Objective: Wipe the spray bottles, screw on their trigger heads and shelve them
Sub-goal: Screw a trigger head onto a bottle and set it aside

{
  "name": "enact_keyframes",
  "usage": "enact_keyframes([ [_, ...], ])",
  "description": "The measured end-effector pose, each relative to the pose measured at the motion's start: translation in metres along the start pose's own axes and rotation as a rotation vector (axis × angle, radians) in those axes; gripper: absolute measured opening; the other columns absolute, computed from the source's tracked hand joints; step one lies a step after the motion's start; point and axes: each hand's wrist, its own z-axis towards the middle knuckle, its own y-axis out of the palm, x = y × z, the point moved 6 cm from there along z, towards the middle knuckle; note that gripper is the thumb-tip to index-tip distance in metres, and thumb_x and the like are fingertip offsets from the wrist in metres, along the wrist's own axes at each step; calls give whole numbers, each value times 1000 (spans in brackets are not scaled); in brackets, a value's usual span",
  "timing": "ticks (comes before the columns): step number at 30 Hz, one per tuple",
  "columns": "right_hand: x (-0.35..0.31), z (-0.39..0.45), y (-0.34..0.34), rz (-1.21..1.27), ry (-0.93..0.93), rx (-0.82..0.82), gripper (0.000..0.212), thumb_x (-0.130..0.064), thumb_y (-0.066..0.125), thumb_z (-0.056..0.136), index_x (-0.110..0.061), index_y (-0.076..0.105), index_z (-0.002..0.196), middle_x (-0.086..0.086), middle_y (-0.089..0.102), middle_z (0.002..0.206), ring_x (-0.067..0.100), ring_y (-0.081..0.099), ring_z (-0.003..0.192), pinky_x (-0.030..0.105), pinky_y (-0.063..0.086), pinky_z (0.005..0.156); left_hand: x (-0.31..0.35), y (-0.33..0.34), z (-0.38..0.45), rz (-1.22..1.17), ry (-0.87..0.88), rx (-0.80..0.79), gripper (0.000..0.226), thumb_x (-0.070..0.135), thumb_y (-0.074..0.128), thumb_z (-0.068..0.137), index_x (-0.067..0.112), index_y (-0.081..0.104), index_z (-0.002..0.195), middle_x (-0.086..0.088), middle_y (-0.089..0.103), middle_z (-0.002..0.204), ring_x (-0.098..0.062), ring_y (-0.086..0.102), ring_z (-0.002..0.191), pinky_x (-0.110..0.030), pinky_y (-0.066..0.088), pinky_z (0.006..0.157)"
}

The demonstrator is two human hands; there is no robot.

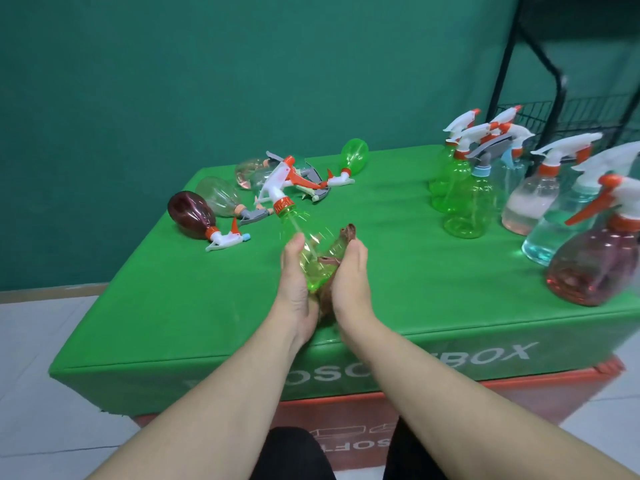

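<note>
- Green bottle (304,251): clear green plastic, tilted with its neck pointing away from the person, held above the middle of the green box top between both hands; its white trigger head (282,178) with orange collar is on the neck.
- Left hand (294,271): wrapped around the left side of the green bottle, thumb lying along its wall.
- Right hand (349,275): cupped against the right side of the bottle with a brown cloth (346,235) pressed between palm and plastic; the cloth sticks out above the fingers and below the wrist.
- Green box (207,289): padded top with white lettering on the front face, stacked on a red box (450,400).
- Lying bottles, far left of the box top: a dark red bottle (190,214), a clear bottle (220,197), a pinkish bottle (247,173) and a second green one (353,152), among loose grey and white trigger heads.
- Standing bottles (519,188), right side: green, pink, pale blue and dark red, all with heads on.
- Black wire rack (561,109): behind the right corner.
</note>
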Motion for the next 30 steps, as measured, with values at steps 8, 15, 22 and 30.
enact_keyframes([
  [8, -10, 18, -68, 95, 201, 66, 52, -52, 26, 106, -22, 42, 145, 7, 56, 139, 29, 56, 125, 48, 41, 111, -21, 60, 8, 184, 171, 2, 95, 64, 78, 65, 36, 38, 146, -7, 63, 138, -30, 67, 119, -57, 52, 104],
  [15, -23, 28, -141, -117, 159, 31, 41, -38, 36, 108, -16, 49, 139, -2, 58, 127, 18, 56, 112, 35, 44, 98, -39, 107, 24, 427, 224, -59, 96, 46, 79, 75, 27, 30, 155, 4, 64, 130, -10, 62, 113, -38, 43, 110],
  [22, -39, 31, -217, -184, 103, 87, 29, -29, 43, 105, -22, 54, 131, -8, 60, 102, 8, 58, 94, 30, 44, 78, -52, 154, 44, 572, 239, -43, 87, 36, 85, 82, 30, 32, 150, -1, 53, 147, -19, 51, 130, -36, 37, 111],
  [30, -51, 33, -263, -164, 83, 126, 30, -26, 45, 103, -20, 54, 131, -4, 64, 103, 7, 59, 87, 28, 41, 68, -76, 203, 58, 684, 238, -85, 81, 32, 89, 78, 37, 38, 140, -5, 52, 143, -21, 53, 128, -38, 42, 109],
])
